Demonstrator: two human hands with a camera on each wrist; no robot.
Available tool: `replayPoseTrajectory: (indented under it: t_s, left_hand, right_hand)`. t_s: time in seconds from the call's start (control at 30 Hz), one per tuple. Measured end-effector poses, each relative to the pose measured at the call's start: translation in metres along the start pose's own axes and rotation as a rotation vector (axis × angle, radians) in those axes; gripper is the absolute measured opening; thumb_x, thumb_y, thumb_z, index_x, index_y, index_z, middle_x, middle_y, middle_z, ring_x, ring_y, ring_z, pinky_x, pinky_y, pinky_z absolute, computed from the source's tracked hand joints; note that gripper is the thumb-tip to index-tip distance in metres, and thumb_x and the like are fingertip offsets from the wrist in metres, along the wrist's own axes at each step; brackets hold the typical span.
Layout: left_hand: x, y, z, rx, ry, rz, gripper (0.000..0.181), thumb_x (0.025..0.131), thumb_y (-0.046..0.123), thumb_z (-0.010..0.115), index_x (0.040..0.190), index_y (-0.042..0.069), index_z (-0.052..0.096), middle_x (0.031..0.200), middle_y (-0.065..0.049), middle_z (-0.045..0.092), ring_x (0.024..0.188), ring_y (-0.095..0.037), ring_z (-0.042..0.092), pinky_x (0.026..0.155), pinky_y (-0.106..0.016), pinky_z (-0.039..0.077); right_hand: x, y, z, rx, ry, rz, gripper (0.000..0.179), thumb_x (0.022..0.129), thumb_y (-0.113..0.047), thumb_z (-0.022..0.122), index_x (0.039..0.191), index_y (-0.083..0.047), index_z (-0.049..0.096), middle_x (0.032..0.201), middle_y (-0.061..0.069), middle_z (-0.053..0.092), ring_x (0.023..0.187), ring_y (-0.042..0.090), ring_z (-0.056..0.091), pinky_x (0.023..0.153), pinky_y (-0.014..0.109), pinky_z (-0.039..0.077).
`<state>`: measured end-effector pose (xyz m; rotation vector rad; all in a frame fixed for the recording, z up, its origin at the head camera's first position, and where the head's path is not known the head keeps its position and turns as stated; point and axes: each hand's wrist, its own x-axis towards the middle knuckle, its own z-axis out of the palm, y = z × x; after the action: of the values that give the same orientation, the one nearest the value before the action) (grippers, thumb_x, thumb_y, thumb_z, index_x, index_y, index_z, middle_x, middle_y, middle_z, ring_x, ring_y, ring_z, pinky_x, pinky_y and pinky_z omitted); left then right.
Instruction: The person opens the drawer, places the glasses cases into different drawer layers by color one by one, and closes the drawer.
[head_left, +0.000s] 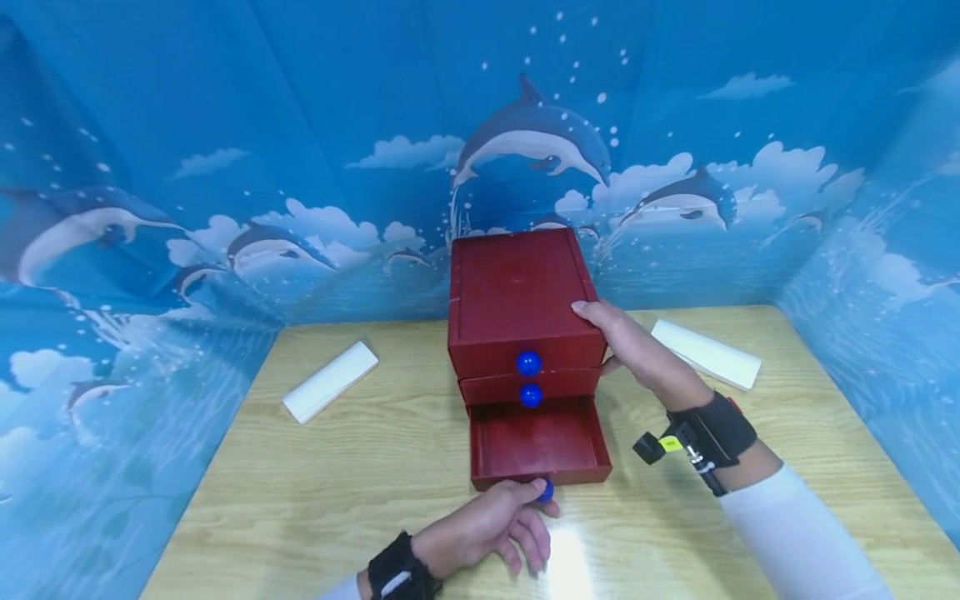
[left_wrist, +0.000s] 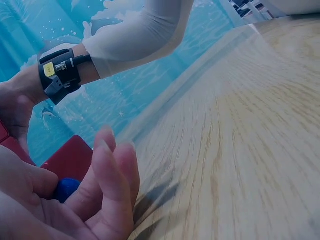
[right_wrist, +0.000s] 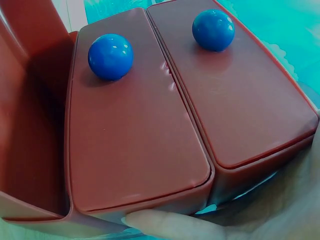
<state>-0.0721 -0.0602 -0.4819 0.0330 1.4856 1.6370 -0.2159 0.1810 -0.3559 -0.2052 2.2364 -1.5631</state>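
Observation:
A dark red drawer cabinet (head_left: 517, 287) stands on the table, its two upper drawers closed, with blue ball knobs (right_wrist: 110, 57) on their fronts. Below them the bottom drawer (head_left: 596, 477) is pulled out, and its visible inside holds nothing. My left hand (head_left: 487, 527) pinches that drawer's blue knob (left_wrist: 66, 190) between thumb and forefinger, the other fingers loosely bent beneath. On the cabinet's right side, my right hand (head_left: 633, 346) holds the body, thumb on the top edge and fingers against the side, partly hidden in the head view.
White flat bars lie on the wooden table (head_left: 375, 467): one left bar (head_left: 331, 382) and one right bar (head_left: 707, 354). A blue dolphin-print curtain (head_left: 337, 167) hangs behind and along both sides of the table.

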Motion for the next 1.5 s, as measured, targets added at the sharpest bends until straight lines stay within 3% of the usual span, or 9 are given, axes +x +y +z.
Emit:
replayPoseTrajectory:
  t_s: [0.43, 0.77, 1.17, 1.5]
  left_hand:
    - [-0.007, -0.005, 0.005, 0.015, 0.007, 0.006, 0.049, 0.110, 0.045, 0.041, 0.118, 0.001, 0.061, 0.069, -0.003, 0.070, 0.054, -0.012, 0.066, 0.044, -0.023, 0.049]
    - [-0.018, -0.013, 0.014, 0.027, -0.043, 0.027, 0.050, 0.109, 0.049, 0.042, 0.118, 0.003, 0.060, 0.068, -0.002, 0.069, 0.052, -0.007, 0.063, 0.045, -0.018, 0.047]
    - [-0.023, -0.023, 0.025, 0.053, 0.024, 0.015, 0.049, 0.110, 0.047, 0.042, 0.112, 0.004, 0.066, 0.064, 0.002, 0.066, 0.048, -0.003, 0.055, 0.047, -0.017, 0.045]
    - [-0.031, -0.025, 0.025, 0.045, -0.002, 0.007, 0.049, 0.111, 0.042, 0.041, 0.115, 0.001, 0.067, 0.067, 0.003, 0.065, 0.057, -0.004, 0.057, 0.055, -0.017, 0.047]
  right_hand:
    - [0.000, -0.002, 0.001, 0.000, -0.002, 0.005, 0.072, 0.105, -0.057, 0.037, 0.153, -0.004, 0.030, 0.141, 0.022, 0.051, 0.110, 0.028, 0.062, 0.076, 0.042, 0.062]
    - [-0.004, 0.000, 0.000, -0.018, 0.004, -0.008, 0.072, 0.104, -0.063, 0.039, 0.152, -0.010, 0.033, 0.139, 0.018, 0.054, 0.113, 0.031, 0.062, 0.081, 0.044, 0.062]
    - [-0.003, 0.001, 0.000, -0.006, 0.005, -0.011, 0.071, 0.105, -0.061, 0.039, 0.151, -0.008, 0.033, 0.139, 0.019, 0.053, 0.111, 0.030, 0.063, 0.079, 0.044, 0.063]
    - [-0.002, -0.001, 0.001, 0.007, 0.000, -0.006, 0.073, 0.105, -0.059, 0.036, 0.154, -0.005, 0.030, 0.140, 0.022, 0.052, 0.109, 0.027, 0.063, 0.078, 0.044, 0.063]
